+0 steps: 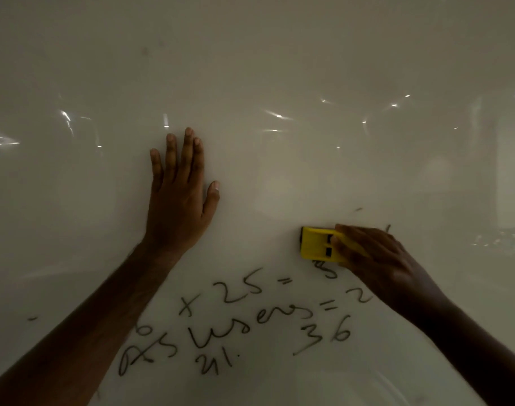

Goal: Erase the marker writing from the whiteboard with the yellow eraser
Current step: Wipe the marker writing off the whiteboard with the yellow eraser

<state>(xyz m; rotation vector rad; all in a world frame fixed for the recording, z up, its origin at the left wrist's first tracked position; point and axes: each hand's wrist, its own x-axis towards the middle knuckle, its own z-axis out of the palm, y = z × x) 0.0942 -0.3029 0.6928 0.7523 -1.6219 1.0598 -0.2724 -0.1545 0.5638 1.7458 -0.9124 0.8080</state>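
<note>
A glossy whiteboard [279, 68] fills the whole view. Black marker writing [235, 323] of numbers and words covers its lower middle, below and between my arms. My right hand [376, 259] presses the yellow eraser [316, 244] flat against the board, just above the top right end of the writing; my fingers cover the eraser's right half. My left hand [180, 194] lies flat on the board to the left, fingers spread and pointing up, holding nothing. A few faint marker traces [388, 228] show above my right hand.
Reflections of ceiling lights [276, 115] streak across the middle of the board. A small stray mark [32, 318] sits at the lower left. The upper part of the board bears no writing.
</note>
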